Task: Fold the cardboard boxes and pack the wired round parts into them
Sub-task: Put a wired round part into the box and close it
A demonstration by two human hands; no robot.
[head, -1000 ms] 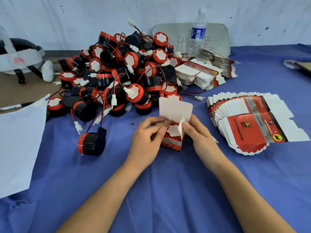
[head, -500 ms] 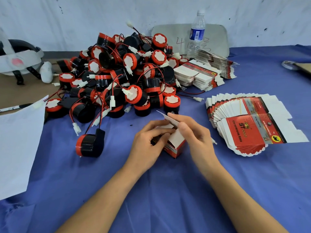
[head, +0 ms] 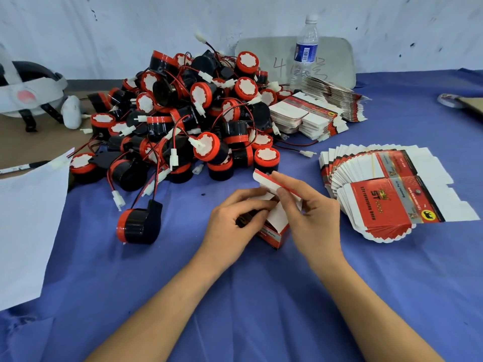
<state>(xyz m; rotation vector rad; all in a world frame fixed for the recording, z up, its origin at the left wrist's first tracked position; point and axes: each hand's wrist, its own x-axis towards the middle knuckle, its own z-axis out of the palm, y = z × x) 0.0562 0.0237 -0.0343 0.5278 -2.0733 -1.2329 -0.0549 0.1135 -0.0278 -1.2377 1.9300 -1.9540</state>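
Note:
A small red and white cardboard box (head: 274, 231) stands on the blue cloth between my hands. My left hand (head: 235, 218) grips its left side, fingers over the opening. My right hand (head: 311, 212) pinches the white top flap (head: 264, 180), which is bent down towards the opening. What lies inside the box is hidden by my fingers. A big heap of black and red round parts with wires (head: 188, 113) sits behind. One loose part (head: 138, 226) lies to the left of my left hand.
A fanned stack of flat boxes (head: 392, 197) lies to the right, with more flat stacks (head: 313, 113) behind it. A water bottle (head: 304, 53) stands at the back. White paper (head: 28, 226) covers the left edge. A headset (head: 28, 95) rests far left.
The tall upright top flap has been folded forward and down over the box opening by my right hand. My left hand stayed on the box's left side.

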